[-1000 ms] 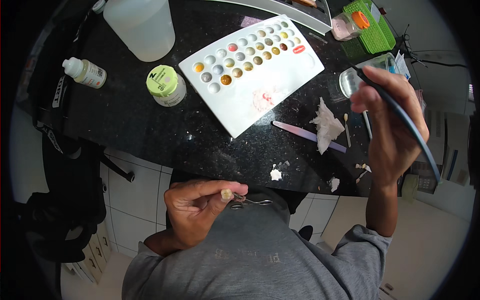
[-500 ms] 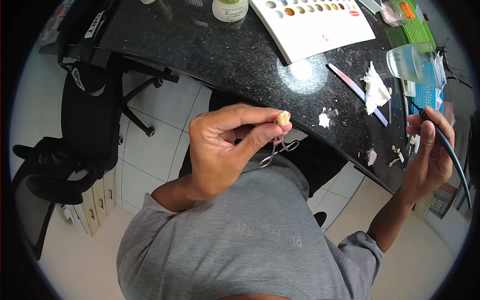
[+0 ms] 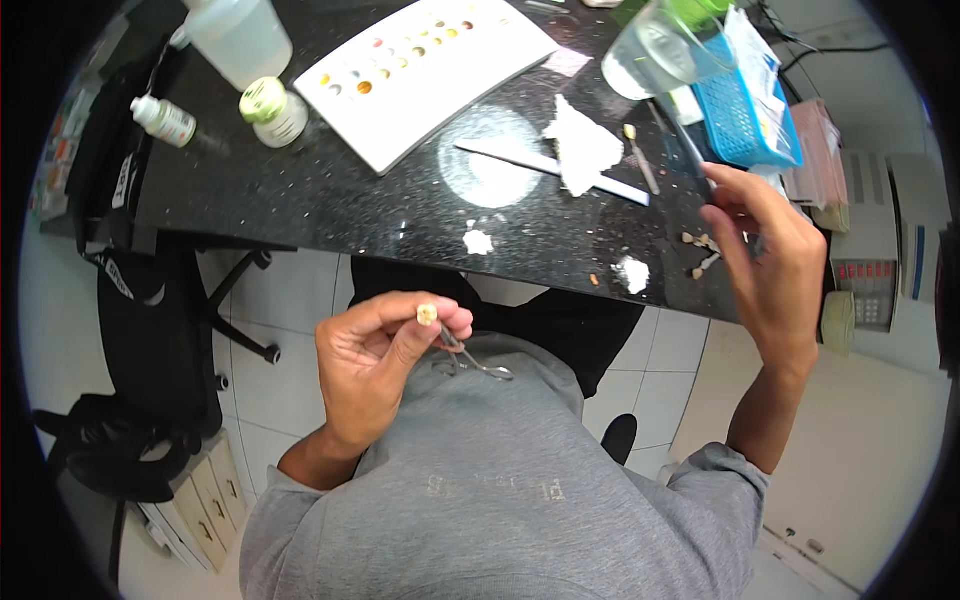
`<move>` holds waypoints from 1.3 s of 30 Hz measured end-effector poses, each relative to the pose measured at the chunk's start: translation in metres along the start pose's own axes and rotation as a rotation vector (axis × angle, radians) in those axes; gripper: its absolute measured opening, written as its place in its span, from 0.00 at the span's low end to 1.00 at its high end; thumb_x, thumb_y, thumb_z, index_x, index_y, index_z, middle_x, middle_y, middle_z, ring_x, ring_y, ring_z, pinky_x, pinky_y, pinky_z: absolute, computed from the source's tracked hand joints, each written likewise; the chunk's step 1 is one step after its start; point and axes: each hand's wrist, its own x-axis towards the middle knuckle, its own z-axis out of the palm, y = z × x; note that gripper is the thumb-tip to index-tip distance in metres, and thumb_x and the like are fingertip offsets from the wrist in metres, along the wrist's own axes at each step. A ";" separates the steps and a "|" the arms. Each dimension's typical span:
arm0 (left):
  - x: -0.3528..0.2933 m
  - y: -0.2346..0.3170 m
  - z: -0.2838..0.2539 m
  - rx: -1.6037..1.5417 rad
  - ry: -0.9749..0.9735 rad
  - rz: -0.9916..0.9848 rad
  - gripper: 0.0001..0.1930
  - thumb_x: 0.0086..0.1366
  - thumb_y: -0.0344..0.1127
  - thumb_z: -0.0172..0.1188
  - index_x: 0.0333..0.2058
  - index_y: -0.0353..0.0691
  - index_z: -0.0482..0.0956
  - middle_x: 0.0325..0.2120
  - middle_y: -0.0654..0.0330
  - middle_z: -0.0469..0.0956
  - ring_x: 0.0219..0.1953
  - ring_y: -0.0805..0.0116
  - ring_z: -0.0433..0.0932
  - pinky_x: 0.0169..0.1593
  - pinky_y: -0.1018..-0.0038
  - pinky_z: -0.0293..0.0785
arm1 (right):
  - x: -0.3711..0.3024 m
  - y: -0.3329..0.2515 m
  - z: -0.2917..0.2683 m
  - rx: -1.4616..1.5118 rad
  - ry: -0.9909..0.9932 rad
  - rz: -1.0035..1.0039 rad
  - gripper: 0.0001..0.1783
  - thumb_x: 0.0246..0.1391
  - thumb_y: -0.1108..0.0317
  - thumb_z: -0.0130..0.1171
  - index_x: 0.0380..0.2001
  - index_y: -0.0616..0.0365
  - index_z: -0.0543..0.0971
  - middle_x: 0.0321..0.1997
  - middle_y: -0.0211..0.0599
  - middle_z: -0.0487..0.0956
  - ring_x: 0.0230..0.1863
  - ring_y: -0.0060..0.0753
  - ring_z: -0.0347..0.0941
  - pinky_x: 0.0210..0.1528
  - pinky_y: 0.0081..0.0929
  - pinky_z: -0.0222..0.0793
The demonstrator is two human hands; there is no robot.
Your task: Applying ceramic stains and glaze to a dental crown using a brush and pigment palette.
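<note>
The small tooth-shaped piece (image 3: pixel 427 314) sits at the fingertips of the person's left hand (image 3: pixel 362 360), out over the lap. Thumb and forefinger pinch around it and the tips of a metal clamp (image 3: pixel 495 372), whose ring handles trail off toward four o'clock; I can't tell whether the fingers press the piece itself or only the metal.

I'd judge it nearly weightless, hard and unyielding, with a glossy skin that could slip between bare fingertips, and brittle enough to chip on the stone-like counter (image 3: pixel 340 210). Taking it by the clamp, just below the piece, looks the surest hold and leaves its face untouched.

At about two o'clock from it, the right hand (image 3: pixel 775 245) grasps a slender tool (image 3: pixel 690 150) between thumb and fingers, pointing toward eleven o'clock and the clear cup (image 3: pixel 622 68); whether its tip touches the water, I can't say. That tool looks light and stiff, best held pen-fashion along its shaft. The white palette (image 3: pixel 420 115) lies toward twelve o'clock from the piece, well apart.
</note>
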 end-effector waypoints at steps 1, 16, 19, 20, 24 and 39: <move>-0.001 -0.002 0.002 -0.011 -0.023 -0.052 0.08 0.64 0.27 0.56 0.38 0.30 0.79 0.31 0.51 0.80 0.34 0.66 0.81 0.38 0.74 0.80 | 0.000 0.001 0.002 -0.014 -0.020 -0.014 0.17 0.46 0.79 0.61 0.42 0.58 0.78 0.31 0.39 0.79 0.28 0.33 0.77 0.31 0.26 0.72; -0.018 -0.032 0.024 -0.014 -0.166 -0.205 0.10 0.64 0.28 0.56 0.42 0.29 0.77 0.34 0.48 0.80 0.37 0.65 0.81 0.44 0.71 0.80 | 0.014 0.017 0.028 -0.122 0.076 -0.177 0.05 0.49 0.71 0.60 0.30 0.60 0.79 0.26 0.40 0.75 0.27 0.43 0.74 0.31 0.36 0.70; -0.015 -0.045 0.030 -0.046 -0.203 -0.192 0.11 0.64 0.30 0.56 0.41 0.28 0.77 0.34 0.49 0.80 0.38 0.65 0.80 0.44 0.71 0.79 | 0.014 0.009 0.034 -0.122 0.065 -0.140 0.06 0.50 0.69 0.59 0.26 0.61 0.79 0.25 0.41 0.75 0.28 0.44 0.75 0.32 0.36 0.71; -0.014 -0.051 0.032 -0.059 -0.219 -0.191 0.11 0.65 0.30 0.55 0.41 0.28 0.77 0.34 0.49 0.80 0.38 0.65 0.80 0.45 0.72 0.79 | 0.016 0.010 0.037 -0.173 0.077 -0.163 0.07 0.50 0.68 0.59 0.23 0.60 0.78 0.24 0.42 0.75 0.28 0.45 0.75 0.32 0.36 0.71; -0.006 -0.064 0.043 -0.112 -0.256 -0.306 0.11 0.66 0.31 0.54 0.41 0.30 0.77 0.34 0.52 0.80 0.38 0.65 0.80 0.45 0.72 0.80 | 0.022 0.016 0.040 -0.260 0.049 -0.154 0.08 0.50 0.68 0.57 0.24 0.63 0.77 0.29 0.51 0.76 0.29 0.51 0.75 0.32 0.41 0.71; 0.009 -0.121 0.088 -0.377 -0.546 -0.585 0.09 0.65 0.33 0.55 0.39 0.35 0.77 0.33 0.53 0.80 0.38 0.61 0.81 0.42 0.68 0.82 | -0.139 0.000 0.020 0.801 0.399 0.178 0.07 0.51 0.81 0.55 0.34 0.65 0.77 0.33 0.40 0.76 0.31 0.25 0.75 0.35 0.19 0.73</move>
